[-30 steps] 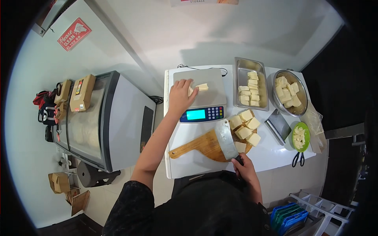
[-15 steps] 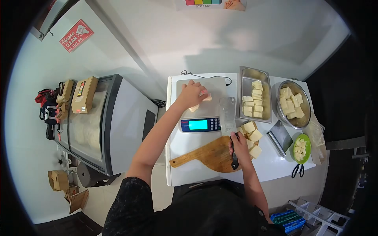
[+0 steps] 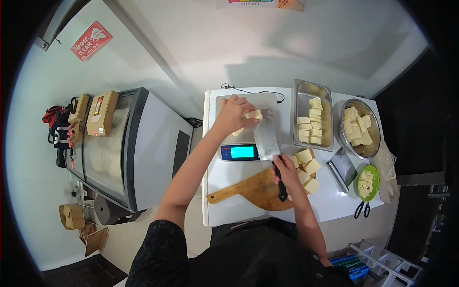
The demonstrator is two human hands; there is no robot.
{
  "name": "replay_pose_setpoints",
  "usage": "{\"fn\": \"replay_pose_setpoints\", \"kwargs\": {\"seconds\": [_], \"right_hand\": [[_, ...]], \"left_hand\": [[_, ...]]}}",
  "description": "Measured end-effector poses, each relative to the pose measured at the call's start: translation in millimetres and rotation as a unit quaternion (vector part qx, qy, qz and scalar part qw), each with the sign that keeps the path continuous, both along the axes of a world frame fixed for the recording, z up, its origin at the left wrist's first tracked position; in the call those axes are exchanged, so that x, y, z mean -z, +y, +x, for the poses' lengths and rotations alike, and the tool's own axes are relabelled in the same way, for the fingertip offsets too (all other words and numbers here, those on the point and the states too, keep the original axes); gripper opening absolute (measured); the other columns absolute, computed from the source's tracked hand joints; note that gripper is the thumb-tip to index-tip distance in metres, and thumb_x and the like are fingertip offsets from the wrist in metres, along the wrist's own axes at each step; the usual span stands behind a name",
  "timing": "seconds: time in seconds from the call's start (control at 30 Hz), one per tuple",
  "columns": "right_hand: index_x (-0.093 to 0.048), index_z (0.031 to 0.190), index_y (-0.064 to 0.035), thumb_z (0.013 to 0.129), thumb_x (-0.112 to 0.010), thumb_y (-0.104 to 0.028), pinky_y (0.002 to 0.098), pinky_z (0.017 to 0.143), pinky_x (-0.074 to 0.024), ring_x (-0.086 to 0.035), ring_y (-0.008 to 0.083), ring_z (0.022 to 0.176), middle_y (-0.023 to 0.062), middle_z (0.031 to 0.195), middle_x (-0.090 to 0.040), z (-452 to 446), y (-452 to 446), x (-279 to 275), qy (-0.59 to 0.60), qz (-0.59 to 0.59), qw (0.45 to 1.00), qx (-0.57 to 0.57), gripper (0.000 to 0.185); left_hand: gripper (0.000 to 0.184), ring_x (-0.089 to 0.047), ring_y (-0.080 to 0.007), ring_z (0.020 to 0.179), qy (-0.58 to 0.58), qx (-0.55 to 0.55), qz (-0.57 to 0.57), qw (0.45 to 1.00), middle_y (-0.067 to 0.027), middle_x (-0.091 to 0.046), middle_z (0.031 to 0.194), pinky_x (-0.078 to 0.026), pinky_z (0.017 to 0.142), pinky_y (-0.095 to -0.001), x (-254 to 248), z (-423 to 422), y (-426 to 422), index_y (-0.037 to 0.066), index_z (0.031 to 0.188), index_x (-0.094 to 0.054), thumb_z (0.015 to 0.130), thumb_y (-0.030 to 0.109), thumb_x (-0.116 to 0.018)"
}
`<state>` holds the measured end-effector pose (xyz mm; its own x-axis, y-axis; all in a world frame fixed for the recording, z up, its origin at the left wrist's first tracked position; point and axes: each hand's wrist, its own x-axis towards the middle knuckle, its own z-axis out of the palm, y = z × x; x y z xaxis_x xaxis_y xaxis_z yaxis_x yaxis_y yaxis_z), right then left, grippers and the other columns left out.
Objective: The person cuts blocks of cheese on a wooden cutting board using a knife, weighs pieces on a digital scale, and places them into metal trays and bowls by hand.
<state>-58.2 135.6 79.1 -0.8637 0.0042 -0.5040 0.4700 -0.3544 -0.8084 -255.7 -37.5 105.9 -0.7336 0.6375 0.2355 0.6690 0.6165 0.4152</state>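
Observation:
My left hand point(image 3: 233, 115) is closed over the scale's plate, gripping a pale yellow piece point(image 3: 254, 115) that looks like butter. Another pale piece point(image 3: 238, 132) shows beneath the hand, partly hidden by it. In my right hand point(image 3: 288, 173) is a cleaver point(image 3: 267, 137), held by its black handle. The wide blade reaches across the right side of the digital scale point(image 3: 230, 153), its far end close to the piece in my left hand. Whether the blade touches that piece I cannot tell. Below the scale lies a wooden paddle board point(image 3: 258, 190).
Several pale blocks point(image 3: 311, 166) lie right of my right hand. A steel pan point(image 3: 326, 138) and steel bowl point(image 3: 375, 148) hold more. Nearby are a metal scraper point(image 3: 340, 173), a green bowl of scraps point(image 3: 374, 184) and black-handled scissors point(image 3: 362, 209). A glass-topped freezer point(image 3: 155, 143) stands left.
The cleaver has swung left over the scale, its far end now near the piece in my left hand. My right hand has shifted slightly left and up. My left hand stays over the scale.

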Motion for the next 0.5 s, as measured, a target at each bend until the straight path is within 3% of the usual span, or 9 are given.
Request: {"fn": "replay_pose_setpoints", "kwargs": {"seconds": [0.17,0.23,0.5], "right_hand": [[-0.043,0.084,-0.0095,0.1,-0.051,-0.03,0.0233,0.039,-0.0344,-0.041,0.0086,0.042,0.0016,0.061,-0.048,59.4,32.9,-30.2,0.014,0.048,0.998,-0.037,0.027],[-0.044,0.085,-0.0089,0.101,-0.05,-0.028,0.0233,0.039,-0.0353,-0.042,0.0091,0.042,0.0018,0.061,-0.049,88.1,42.5,-38.2,-0.025,0.096,0.991,-0.084,0.025],[-0.045,0.084,-0.0065,0.101,-0.049,-0.027,0.0242,0.043,-0.0355,-0.045,0.0099,0.044,0.0025,0.059,-0.05,189.2,45.6,-28.4,-0.092,0.085,0.979,-0.163,0.027]], "left_hand": [[0.033,-0.053,-0.0222,0.096,0.048,0.002,0.058,0.997,-0.0006,-0.061,0.093,-0.034,0.083,-0.0413,-3.1,65.8,7.9,0.015,0.099,-0.069,0.074,0.036,-0.075],[0.033,-0.054,-0.023,0.096,0.001,0.002,0.078,0.997,-0.0025,-0.061,0.092,-0.034,0.083,-0.0415,11.1,103.7,7.0,0.014,0.102,-0.067,0.077,0.035,-0.072],[0.034,-0.057,-0.0221,0.088,-0.112,-0.025,0.074,0.991,-0.0032,-0.065,0.088,-0.035,0.081,-0.0374,50.4,224.2,-12.7,0.008,0.097,-0.069,0.077,0.035,-0.074]]}}
